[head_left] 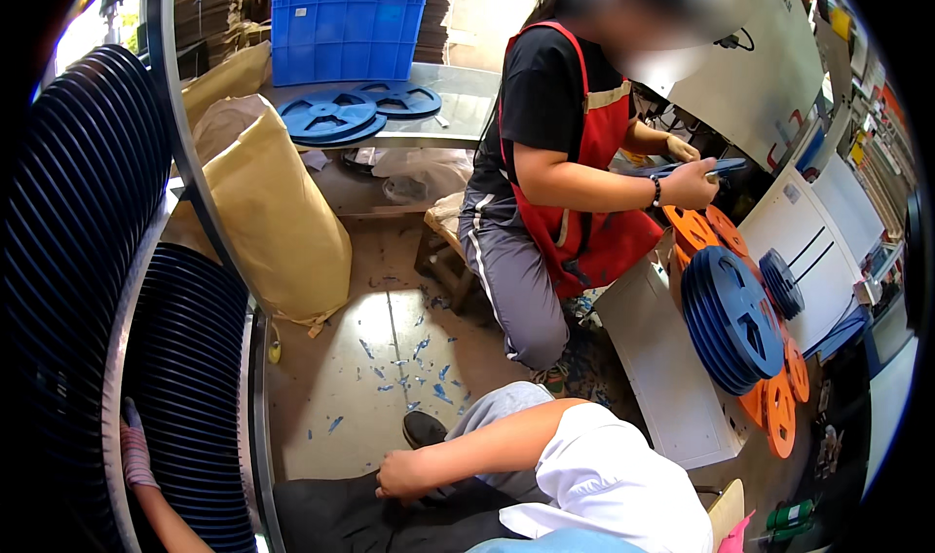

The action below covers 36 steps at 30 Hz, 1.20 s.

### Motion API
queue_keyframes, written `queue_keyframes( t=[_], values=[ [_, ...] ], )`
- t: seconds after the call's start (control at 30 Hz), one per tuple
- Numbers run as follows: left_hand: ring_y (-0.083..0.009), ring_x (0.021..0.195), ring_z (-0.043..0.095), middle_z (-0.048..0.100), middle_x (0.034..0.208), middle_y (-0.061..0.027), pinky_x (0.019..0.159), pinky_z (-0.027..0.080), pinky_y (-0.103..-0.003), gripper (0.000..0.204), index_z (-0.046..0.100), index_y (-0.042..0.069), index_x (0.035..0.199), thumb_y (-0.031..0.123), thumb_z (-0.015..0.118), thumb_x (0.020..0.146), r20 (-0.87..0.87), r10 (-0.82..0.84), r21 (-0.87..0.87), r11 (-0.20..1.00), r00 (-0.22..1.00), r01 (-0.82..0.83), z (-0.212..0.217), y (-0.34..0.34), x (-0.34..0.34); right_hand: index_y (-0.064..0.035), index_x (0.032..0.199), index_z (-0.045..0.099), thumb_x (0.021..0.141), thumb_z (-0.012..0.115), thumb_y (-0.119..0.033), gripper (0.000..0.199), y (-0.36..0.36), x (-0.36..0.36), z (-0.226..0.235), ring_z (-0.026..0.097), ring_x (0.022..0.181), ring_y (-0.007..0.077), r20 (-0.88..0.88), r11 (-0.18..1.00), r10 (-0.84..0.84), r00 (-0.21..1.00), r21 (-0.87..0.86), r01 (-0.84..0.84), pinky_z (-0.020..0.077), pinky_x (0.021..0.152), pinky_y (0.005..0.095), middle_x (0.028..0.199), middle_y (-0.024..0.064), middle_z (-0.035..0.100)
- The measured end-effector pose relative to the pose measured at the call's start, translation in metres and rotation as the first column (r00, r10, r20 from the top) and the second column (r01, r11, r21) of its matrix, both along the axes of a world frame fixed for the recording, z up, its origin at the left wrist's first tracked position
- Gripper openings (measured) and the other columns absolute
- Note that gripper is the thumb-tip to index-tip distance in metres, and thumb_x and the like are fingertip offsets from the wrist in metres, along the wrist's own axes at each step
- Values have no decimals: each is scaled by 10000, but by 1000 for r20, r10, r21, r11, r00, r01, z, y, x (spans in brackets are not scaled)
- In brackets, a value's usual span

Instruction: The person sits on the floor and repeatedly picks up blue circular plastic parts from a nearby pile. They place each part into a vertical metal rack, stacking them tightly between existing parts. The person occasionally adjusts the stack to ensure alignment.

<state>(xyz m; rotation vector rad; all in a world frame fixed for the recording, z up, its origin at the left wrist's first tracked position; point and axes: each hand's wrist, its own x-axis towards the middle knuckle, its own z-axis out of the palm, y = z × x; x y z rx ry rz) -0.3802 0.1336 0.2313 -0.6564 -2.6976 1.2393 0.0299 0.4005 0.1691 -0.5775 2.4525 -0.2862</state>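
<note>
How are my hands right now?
Left hand: at the dark discs; hold can't be told.
Right hand: looks curled over black cloth; hold can't be told.

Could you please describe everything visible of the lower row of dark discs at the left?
The lower row of dark discs is blue-black, slightly glossy in places, and looks like plastic. Mostly thin, curved edges show, packed closely one behind another with narrow gaps; the faces are largely hidden. The row sits in a metal rack, below a similar upper row. The left hand is at its left side; whether it grips a disc is unclear.
</note>
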Motion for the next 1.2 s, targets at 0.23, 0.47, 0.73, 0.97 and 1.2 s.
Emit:
queue_keyframes(
  t=[0.23, 0.47, 0.73, 0.97, 1.2],
  values=[
    [-335, 1481, 194, 212, 1590, -211, 1217, 135, -430, 613, 11, 110, 1565, 181, 303, 1031, -38, -10, -41, 999, 999, 9, -8, -19, -11, -97, 1095, 656, 749, 734, -391, 460, 2, 1, 3, 684, 889, 319, -132, 998, -21, 991, -58, 13, 527, 753, 451, 875, 105, 705],
    [-303, 1453, 294, 269, 1574, -196, 1198, 205, -415, 619, 52, 120, 1569, 143, 328, 1015, -270, -198, -362, 928, 942, 91, -33, -37, -25, -115, 1059, 654, 750, 732, -400, 428, 8, -3, 6, 673, 926, 290, -208, 1000, 7, 978, 18, -3, 495, 791, 433, 892, 87, 701],
    [-235, 1467, 259, 275, 1583, -128, 1214, 175, -381, 555, 114, 98, 1557, 198, 300, 1044, -187, -96, -155, 986, 978, 68, -27, -7, -33, -101, 1006, 635, 777, 712, -407, 390, 12, 0, 10, 641, 947, 279, -139, 1000, -16, 990, 12, 18, 477, 760, 424, 921, 76, 663],
    [-195, 1376, 403, 330, 1549, -119, 1177, 260, -326, 508, 260, 68, 1515, 278, 322, 1056, -347, -372, -538, 831, 861, 142, -37, -58, -49, -136, 1032, 656, 835, 627, -371, 308, -7, -2, -13, 657, 922, 253, -109, 1000, 20, 994, 16, -18, 473, 737, 417, 964, 60, 687],
    [-182, 1436, 309, 284, 1578, -108, 1209, 180, -321, 562, 256, 56, 1515, 361, 326, 1048, -333, -71, -62, 997, 940, 54, -20, -16, -21, -145, 1080, 641, 792, 692, -444, 419, 6, 4, 5, 655, 959, 266, -78, 999, 37, 996, 35, -34, 486, 781, 416, 975, 60, 676]
  ],
)
